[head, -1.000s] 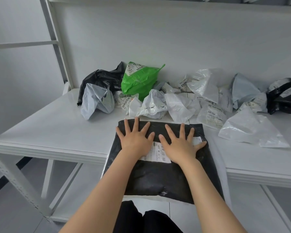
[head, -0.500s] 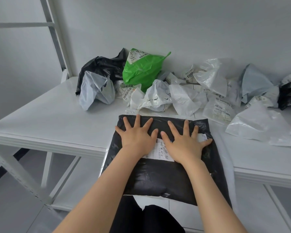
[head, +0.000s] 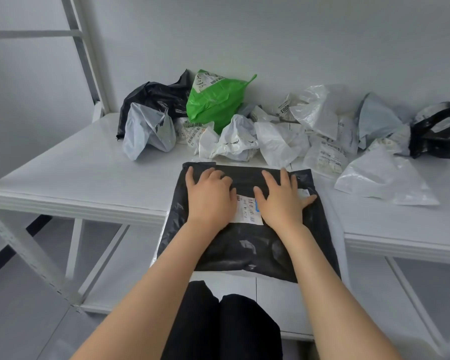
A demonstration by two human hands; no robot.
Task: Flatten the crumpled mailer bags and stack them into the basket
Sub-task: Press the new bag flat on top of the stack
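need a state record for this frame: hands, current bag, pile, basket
left hand: palm down, pressing the black mailer bag, left of its label
right hand: palm down, pressing the same bag, right of the label
black mailer bag: mostly flat, label up, between the left table and right table
pile of crumpled bags: along the wall; white, black, one green bag
basket: cannot be made out

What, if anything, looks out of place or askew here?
The flattened black plastic mailer bag pressed under the left hand and right hand juts past the front edge of the white table; what supports it there is hidden.
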